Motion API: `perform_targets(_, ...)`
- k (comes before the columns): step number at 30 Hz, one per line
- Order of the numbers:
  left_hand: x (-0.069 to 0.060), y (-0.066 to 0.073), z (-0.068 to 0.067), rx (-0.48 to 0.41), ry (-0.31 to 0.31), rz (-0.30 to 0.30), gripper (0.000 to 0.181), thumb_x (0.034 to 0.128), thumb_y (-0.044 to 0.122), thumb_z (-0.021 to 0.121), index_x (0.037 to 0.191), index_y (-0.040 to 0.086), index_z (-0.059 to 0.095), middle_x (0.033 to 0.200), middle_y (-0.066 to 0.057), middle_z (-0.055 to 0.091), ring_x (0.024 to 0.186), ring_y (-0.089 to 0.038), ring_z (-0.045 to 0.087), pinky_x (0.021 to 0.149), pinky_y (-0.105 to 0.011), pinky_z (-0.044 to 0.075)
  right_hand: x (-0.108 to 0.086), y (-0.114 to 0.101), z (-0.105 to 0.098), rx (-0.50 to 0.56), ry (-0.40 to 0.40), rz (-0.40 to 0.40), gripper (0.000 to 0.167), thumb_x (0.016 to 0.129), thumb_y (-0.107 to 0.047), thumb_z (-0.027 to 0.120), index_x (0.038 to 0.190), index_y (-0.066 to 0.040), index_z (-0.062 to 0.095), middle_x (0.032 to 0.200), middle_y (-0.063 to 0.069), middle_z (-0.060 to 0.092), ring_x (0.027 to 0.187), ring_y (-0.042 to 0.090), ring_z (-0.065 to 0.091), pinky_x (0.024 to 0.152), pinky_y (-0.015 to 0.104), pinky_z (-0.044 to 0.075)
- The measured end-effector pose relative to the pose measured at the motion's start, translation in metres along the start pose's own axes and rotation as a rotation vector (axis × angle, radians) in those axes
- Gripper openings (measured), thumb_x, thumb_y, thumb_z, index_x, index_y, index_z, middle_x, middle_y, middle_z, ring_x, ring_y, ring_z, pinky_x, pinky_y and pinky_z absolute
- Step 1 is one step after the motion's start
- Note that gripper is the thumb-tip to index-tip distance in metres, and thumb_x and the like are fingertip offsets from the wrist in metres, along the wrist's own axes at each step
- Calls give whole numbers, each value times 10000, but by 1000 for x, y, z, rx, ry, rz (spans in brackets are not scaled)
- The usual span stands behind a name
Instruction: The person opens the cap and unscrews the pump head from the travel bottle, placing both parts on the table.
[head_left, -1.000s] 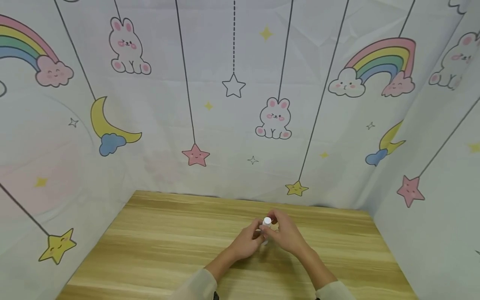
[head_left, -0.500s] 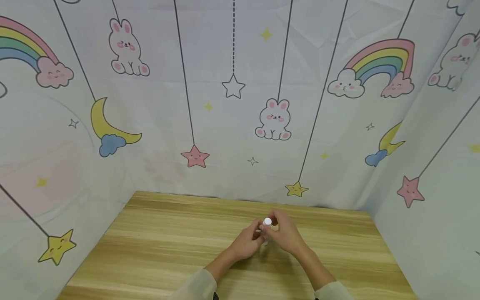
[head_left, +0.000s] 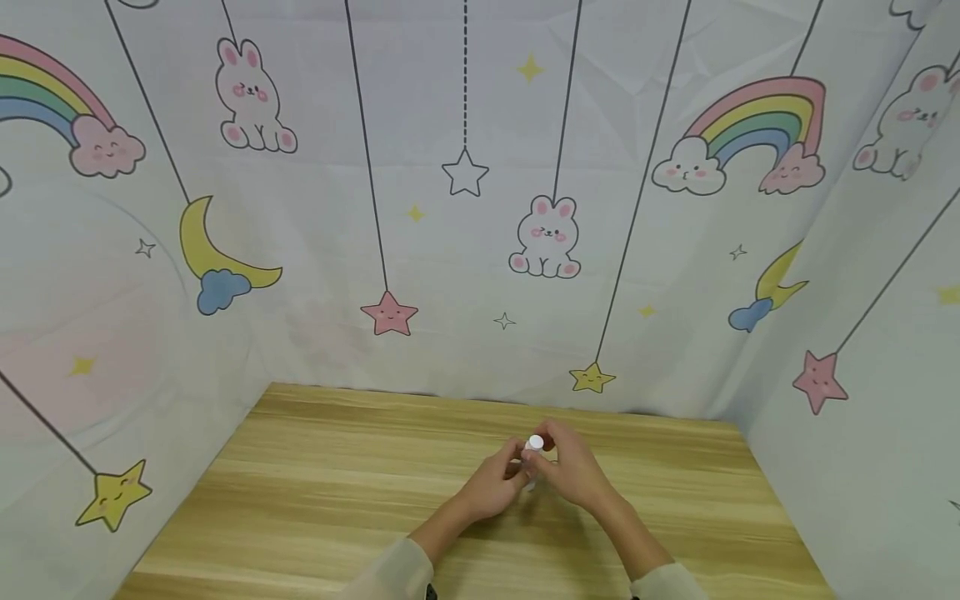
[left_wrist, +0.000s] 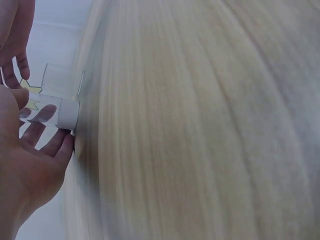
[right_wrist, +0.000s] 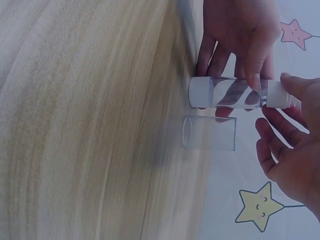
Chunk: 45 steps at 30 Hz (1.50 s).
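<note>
A small clear bottle (right_wrist: 235, 93) with a white base (right_wrist: 200, 92) stands upright on the table, as both wrist views show. My left hand (head_left: 491, 485) grips its body, the thumb on one side and the fingers behind. At the top, my right hand (head_left: 574, 468) pinches the white screw top (right_wrist: 276, 94) between thumb and fingers. A short clear neck shows between that top and the body. Beside the bottle is a transparent cap (right_wrist: 210, 133), standing on the table rim-down and touched by neither hand. Fingers hide much of the bottle in the head view.
The wood-grain table (head_left: 337, 467) spreads out around both hands. A white cloth backdrop (head_left: 465, 250) printed with rabbits, stars and rainbows hangs behind the table and along both sides.
</note>
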<state>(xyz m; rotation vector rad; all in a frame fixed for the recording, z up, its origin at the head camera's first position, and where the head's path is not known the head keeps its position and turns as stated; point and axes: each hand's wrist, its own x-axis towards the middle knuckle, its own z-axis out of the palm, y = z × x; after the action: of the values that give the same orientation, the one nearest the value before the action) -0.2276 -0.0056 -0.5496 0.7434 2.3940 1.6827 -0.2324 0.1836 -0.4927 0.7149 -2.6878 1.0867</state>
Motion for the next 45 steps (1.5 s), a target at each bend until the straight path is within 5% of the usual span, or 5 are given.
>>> perform_targets(45, -1, 3, -1, 18, 5, -5, 161, 1131, 273, 525, 1284, 222, 521, 1360, 9, 636, 1272, -271, 670, 1013, -437, 557, -1, 0, -1, 15, -62, 11, 134, 1036, -154, 716, 1156, -149, 655, 1051, -60, 626, 1013, 161, 598, 814, 393, 536)
